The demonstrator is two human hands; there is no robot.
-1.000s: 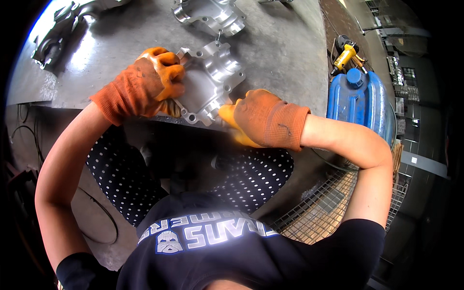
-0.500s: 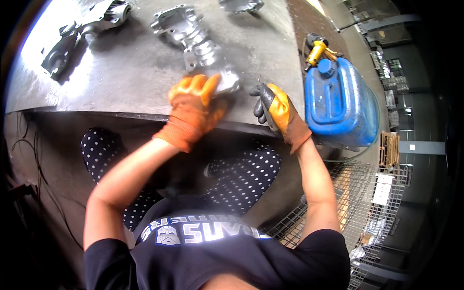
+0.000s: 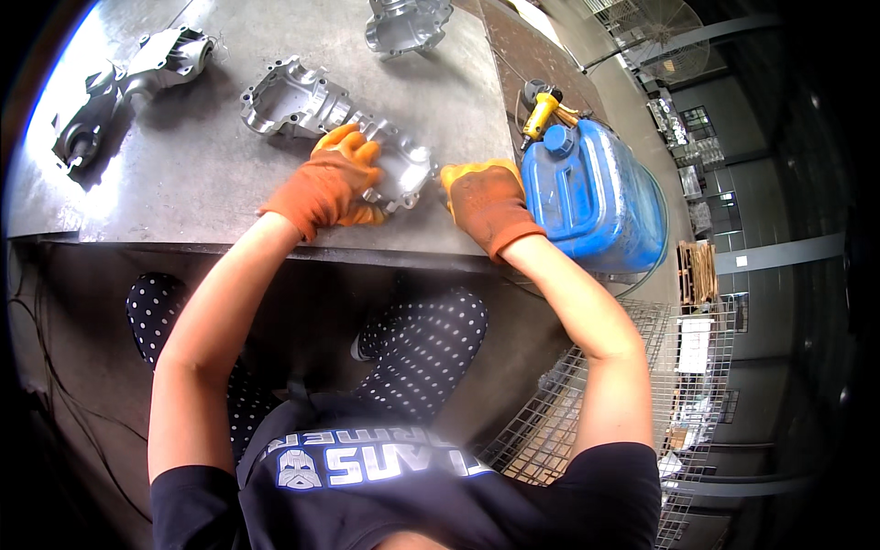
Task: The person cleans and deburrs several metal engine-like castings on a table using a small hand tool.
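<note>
A silvery cast-metal housing (image 3: 403,174) lies slantwise on the grey metal table, its open hollow facing up. My left hand (image 3: 335,179), in an orange glove with yellow-coated fingers, is closed over the housing's near side by its narrow middle. Just off the right end of the housing is my right hand (image 3: 486,197), gloved alike and curled into a fist. It grips a slim hand tool with a thin tip, now almost wholly hidden by the glove; I cannot tell whether the tip touches the metal.
More metal castings lie on the table (image 3: 183,206): a jointed pair (image 3: 170,64) at the far left and another housing (image 3: 403,26) at the back. To the right stand a blue jerrycan (image 3: 596,192) and a yellow power tool (image 3: 543,115). A wire-mesh cage (image 3: 550,412) is at lower right.
The housing has turned and come nearer, with my left hand now settled on it. My right hand has rolled over, back upward, and moved toward the housing's end. The whole view has shifted.
</note>
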